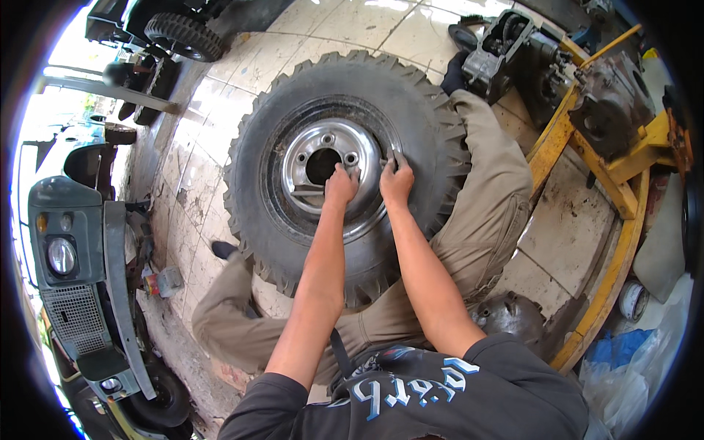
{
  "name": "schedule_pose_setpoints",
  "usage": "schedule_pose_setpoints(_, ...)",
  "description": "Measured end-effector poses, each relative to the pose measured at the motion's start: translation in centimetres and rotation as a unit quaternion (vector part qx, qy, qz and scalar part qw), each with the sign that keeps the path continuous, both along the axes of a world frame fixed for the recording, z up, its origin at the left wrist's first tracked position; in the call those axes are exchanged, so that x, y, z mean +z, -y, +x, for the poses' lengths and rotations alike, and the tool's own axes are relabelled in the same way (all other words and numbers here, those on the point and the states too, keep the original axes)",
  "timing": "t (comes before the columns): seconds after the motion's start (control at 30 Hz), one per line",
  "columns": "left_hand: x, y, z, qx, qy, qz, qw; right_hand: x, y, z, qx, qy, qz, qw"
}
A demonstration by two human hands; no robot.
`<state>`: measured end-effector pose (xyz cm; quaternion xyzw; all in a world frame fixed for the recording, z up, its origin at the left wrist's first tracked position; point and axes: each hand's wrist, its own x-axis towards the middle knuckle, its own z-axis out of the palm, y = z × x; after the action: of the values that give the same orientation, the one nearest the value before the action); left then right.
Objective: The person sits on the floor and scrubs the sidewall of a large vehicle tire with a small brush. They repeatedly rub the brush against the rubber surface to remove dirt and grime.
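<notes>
A large black tyre (275, 117) with chunky tread lies flat on the floor between my legs. In its middle sits a shiny silver wheel rim (299, 139) with a round centre hole and several bolt holes. My left hand (341, 185) has its fingers curled on the rim's face beside the centre hole. My right hand (397, 180) is closed at the rim's right edge, where it meets the tyre's inner edge. Whatever is between its fingers is too small to make out. A short dark strip (308, 193) shows on the rim left of my left hand.
A yellow metal frame (609, 293) with greasy gearbox parts (506, 51) stands at the right. A rounded metal housing (510, 319) lies by my right leg. Grey-green vehicle front bodywork (70, 249) is at the left, with a small can (152, 284) near it. Plastic bags (631, 381) lie lower right.
</notes>
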<state>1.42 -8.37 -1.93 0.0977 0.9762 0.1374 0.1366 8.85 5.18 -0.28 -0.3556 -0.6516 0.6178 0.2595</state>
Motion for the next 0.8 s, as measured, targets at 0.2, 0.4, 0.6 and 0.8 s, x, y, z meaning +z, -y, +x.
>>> schedule_pose_setpoints(0.2, 0.2, -0.9, -0.2, 0.011, 0.002, -0.001, 1.000, -0.1, -0.5, -0.9, -0.008, -0.002, 0.097, 0.995)
schedule_pose_setpoints(0.4, 0.0, -0.8, -0.4, 0.000, 0.006, 0.026, 1.000, -0.3, 0.4, 0.2, 0.155, 0.105, 0.141, 0.972)
schedule_pose_setpoints(0.6, -0.5, 0.6, -0.5, -0.013, 0.001, 0.064, 0.998, -2.1, 3.1, -1.4, 0.186, 0.051, 0.184, 0.964)
schedule_pose_setpoints(0.8, -0.6, 0.4, 0.9, 0.016, -0.047, 0.087, 0.995, -2.7, 1.8, -3.7, 0.227, 0.042, 0.194, 0.953)
